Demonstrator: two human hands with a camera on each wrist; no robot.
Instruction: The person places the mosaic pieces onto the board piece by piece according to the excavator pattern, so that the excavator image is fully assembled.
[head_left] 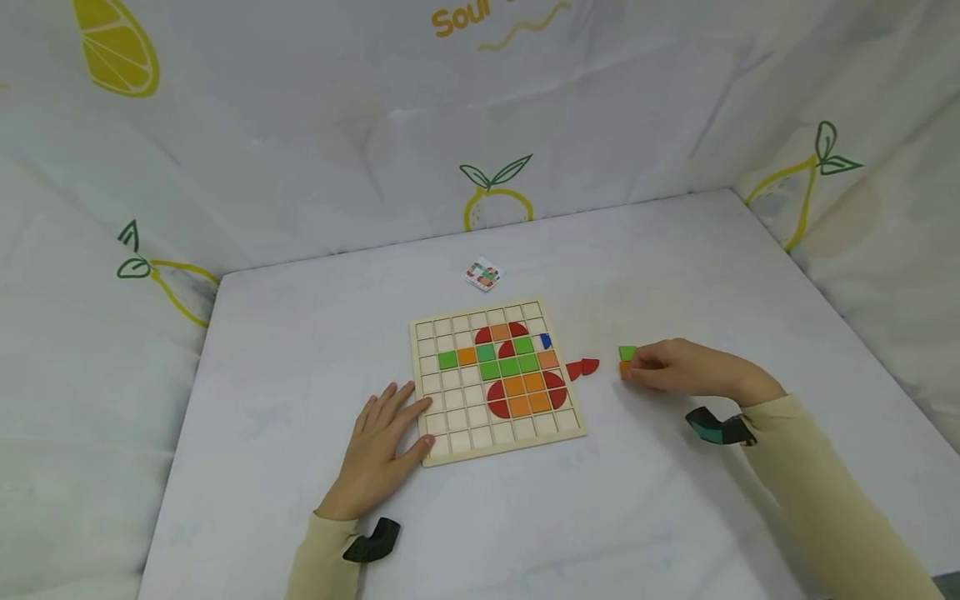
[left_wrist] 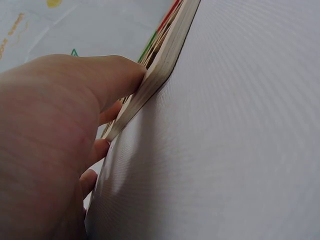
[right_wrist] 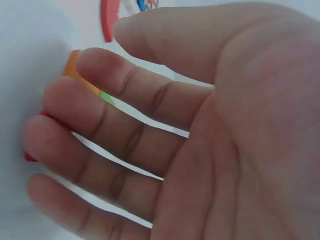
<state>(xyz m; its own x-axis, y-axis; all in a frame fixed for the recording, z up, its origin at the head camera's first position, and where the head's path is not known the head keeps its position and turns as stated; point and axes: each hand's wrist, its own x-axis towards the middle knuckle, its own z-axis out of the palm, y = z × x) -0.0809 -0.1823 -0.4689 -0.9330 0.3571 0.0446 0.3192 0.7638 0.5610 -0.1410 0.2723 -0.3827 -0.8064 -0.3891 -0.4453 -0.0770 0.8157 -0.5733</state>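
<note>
A wooden grid board (head_left: 457,421) lies mid-table, with green, orange and red pieces forming a pattern in its squares. My left hand (head_left: 382,454) rests at its left edge, fingers spread and fingertips on the rim; the thumb (left_wrist: 120,75) touches the board's edge (left_wrist: 165,65) in the left wrist view. Right of the board, my right hand (head_left: 693,369) is at a green piece (head_left: 627,353) and an orange piece (head_left: 625,372). In the right wrist view, thumb and fingers stand apart, with the orange piece (right_wrist: 73,65) partly hidden behind the index fingertip.
Two red quarter-round pieces (head_left: 590,367) lie beside the board's right edge. A small pattern card (head_left: 483,274) sits behind the board. A blue piece (head_left: 546,341) is near the board's right side. White cloth walls with lemon prints (head_left: 498,204) enclose the white table (head_left: 300,333).
</note>
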